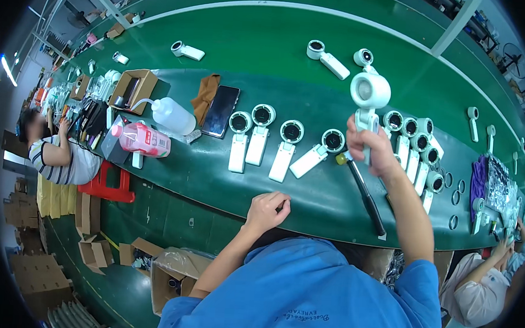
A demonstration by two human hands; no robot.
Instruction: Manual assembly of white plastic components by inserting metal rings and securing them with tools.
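Note:
My right hand (372,143) is wrapped around the handle of a white handheld fan (370,91), which it holds upright with the round head at the top. My left hand (268,211) rests at the near edge of the green table, its fingers curled in and nothing visible in them. Just beyond it, several white fans with dark round fronts lie in a loose row, among them one tilted fan (317,154). A mallet (365,197) with a black handle and yellowish head lies below my right hand. More fans (421,143) are clustered right of that hand, partly behind my forearm.
Black rings (453,222) lie right of the fan cluster, near a purple cloth (478,180). At left are a phone (221,111), a squeeze bottle (173,116), a pink jug (143,140) and a cardboard box (133,89). Fans sit on the far belt (258,43). Co-workers occupy both ends.

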